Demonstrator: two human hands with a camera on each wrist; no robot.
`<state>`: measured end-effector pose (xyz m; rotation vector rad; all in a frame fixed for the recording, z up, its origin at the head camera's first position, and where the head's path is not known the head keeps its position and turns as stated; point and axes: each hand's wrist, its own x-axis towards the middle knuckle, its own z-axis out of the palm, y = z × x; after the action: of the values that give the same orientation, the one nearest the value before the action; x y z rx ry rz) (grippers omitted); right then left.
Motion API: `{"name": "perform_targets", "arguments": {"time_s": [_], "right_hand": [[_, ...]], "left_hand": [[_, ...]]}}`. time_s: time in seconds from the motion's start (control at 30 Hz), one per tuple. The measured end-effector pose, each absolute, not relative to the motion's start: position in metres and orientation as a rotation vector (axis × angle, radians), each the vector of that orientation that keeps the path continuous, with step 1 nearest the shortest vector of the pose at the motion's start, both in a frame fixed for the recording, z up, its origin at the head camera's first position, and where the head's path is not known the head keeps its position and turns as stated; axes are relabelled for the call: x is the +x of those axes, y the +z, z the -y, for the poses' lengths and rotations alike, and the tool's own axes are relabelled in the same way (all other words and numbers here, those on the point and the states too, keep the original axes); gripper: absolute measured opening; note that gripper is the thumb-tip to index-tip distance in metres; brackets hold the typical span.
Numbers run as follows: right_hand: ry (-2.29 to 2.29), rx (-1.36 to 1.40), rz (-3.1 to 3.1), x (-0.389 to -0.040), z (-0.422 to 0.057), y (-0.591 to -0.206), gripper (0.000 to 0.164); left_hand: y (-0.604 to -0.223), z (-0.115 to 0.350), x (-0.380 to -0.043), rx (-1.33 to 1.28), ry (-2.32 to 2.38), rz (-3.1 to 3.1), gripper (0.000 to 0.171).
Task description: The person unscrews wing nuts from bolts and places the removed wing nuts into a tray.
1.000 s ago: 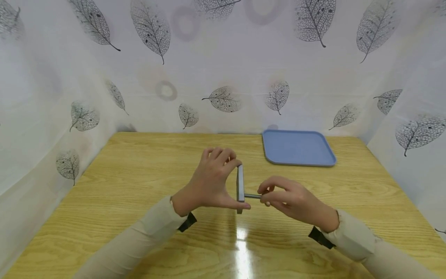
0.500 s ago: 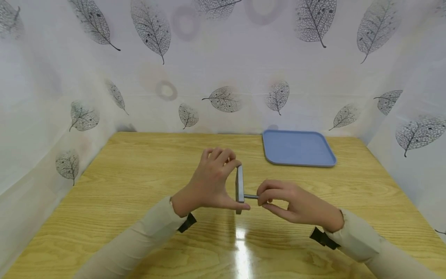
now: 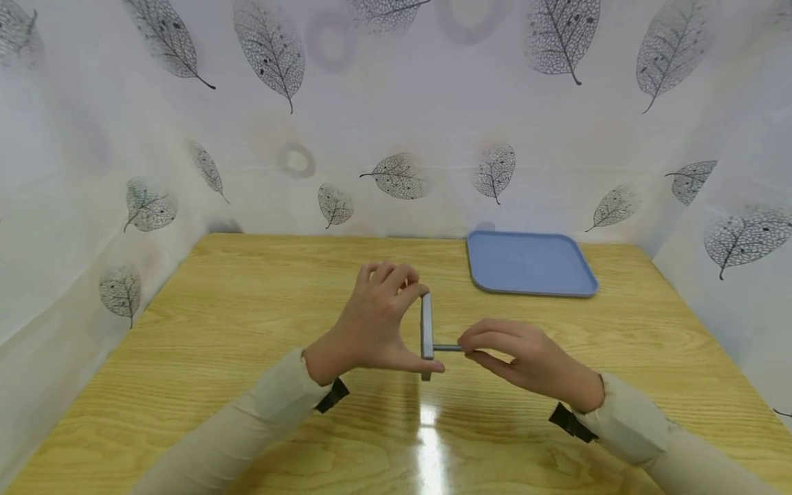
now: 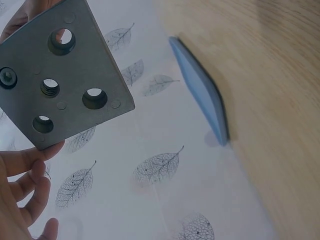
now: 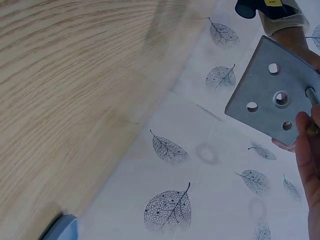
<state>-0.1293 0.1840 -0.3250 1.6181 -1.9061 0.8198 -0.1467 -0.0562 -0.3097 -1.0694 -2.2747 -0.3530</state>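
My left hand (image 3: 371,323) holds a grey metal plate (image 3: 427,326) on edge above the table, thumb below and forefinger on the top edge. The left wrist view shows the plate (image 4: 65,75) face on, with several round holes and a bolt head (image 4: 7,78) sunk in one of them. From the plate's other face the bolt's shank (image 3: 448,348) sticks out to the right. Its far end is pinched between the thumb and fingertips of my right hand (image 3: 520,354). In the right wrist view a small brassy piece (image 5: 313,128) shows between those fingers, mostly hidden by them.
A blue tray (image 3: 532,262) lies at the back right of the wood-grain table (image 3: 278,289). Behind and along both sides hangs a white cloth (image 3: 408,103) printed with grey leaves.
My right fingers, more loosely curled a second ago, have shifted around the shank's end and now lie straighter and closer together. My left hand and the plate have stayed nearly still.
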Motion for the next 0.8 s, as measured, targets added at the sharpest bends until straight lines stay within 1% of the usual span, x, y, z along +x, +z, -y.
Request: {"name": "perform_targets", "arguments": {"time_s": [0.2,0.5,0.8], "right_hand": [[0.788,1.602,1.826,-0.133,-0.186,-0.326,0.018],[0.794,1.589,1.865,-0.134,-0.186,-0.326,0.017],[0.812,1.491,2.072,-0.132,-0.195,-0.326,0.017]], "left_hand": [[-0.31,0.057,-0.148,-1.061,-0.35,2.285,0.087],[-0.309,0.057,-0.148,-1.057,-0.35,2.263,0.087],[-0.311,0.061,-0.148,-1.046,-0.35,2.285,0.087]]}}
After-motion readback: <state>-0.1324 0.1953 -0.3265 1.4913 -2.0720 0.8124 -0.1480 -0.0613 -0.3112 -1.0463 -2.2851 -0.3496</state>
